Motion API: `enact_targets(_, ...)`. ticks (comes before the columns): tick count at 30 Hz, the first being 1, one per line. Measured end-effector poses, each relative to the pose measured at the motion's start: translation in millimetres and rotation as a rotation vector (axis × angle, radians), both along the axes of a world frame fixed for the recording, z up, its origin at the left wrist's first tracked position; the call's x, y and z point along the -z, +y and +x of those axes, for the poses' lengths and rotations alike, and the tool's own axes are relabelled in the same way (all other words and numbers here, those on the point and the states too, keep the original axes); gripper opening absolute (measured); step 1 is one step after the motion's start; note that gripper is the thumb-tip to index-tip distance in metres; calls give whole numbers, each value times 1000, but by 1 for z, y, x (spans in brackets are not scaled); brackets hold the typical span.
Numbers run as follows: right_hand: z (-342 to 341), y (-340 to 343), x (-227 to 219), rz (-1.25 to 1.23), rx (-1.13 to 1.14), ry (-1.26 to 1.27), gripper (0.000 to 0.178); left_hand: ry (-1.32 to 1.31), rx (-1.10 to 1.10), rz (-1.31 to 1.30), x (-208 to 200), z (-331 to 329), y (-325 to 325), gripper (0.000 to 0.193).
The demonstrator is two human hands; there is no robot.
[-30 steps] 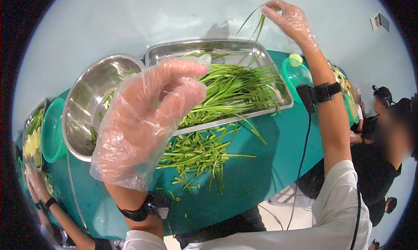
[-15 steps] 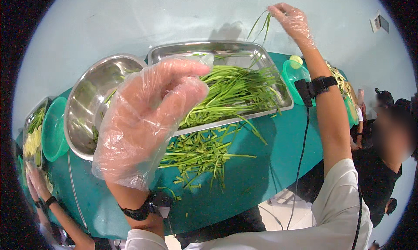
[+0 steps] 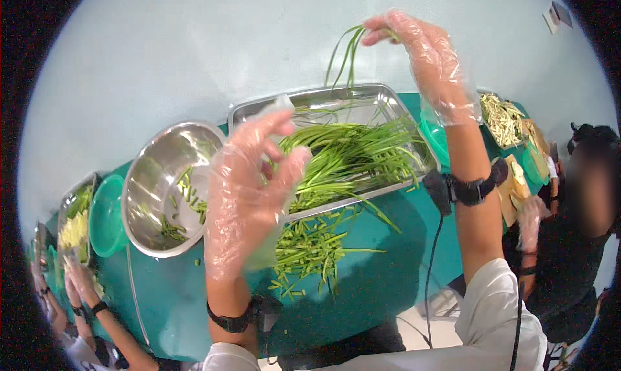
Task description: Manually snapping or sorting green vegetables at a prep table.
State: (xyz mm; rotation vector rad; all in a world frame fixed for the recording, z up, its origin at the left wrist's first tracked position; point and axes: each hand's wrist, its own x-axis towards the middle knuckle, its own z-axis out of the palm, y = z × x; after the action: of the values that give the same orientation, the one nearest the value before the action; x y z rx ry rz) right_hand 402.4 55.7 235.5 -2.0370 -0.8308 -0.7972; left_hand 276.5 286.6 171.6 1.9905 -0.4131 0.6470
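Both hands wear clear plastic gloves. High at the upper right, my right hand (image 3: 420, 57) pinches several long chives (image 3: 350, 55) that dangle against the wall. My left hand (image 3: 249, 190) is raised in front of the tray's left side, thumb and fingers apart, with nothing seen in it. Below lies a steel tray (image 3: 424, 135) holding a heap of long chives (image 3: 362, 151). Cut chive pieces (image 3: 307, 251) are piled on the green table in front of the tray. To the left, a steel bowl (image 3: 139, 206) contains a few cut pieces.
Green plastic baskets stand at the left (image 3: 107, 219) and behind my right forearm (image 3: 435, 138). Farther right are a tray of pale shredded vegetable (image 3: 501, 122) and a cutting board (image 3: 509, 199). Co-workers' hands appear at the far left (image 3: 79, 277) and right (image 3: 532, 219).
My right hand has moved left and a little down with the chives. My left hand has tilted more upright, its fingers farther apart. The view has shifted, showing more of the bowl.
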Motion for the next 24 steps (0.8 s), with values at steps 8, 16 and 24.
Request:
enact_targets(8, -77, 13, 4, 169, -314, 170, 26, -282, -42, 262, -40, 39, -33, 38)
enact_targets(16, -92, -2, 8, 164, -321, 160, 41, -205, 155, 10, -39, 37, -42, 14)
enact_targets(24, -82, -3, 24, 54, -122, -47, 44, -43, 241, -98, -46, 31, -45, 10)
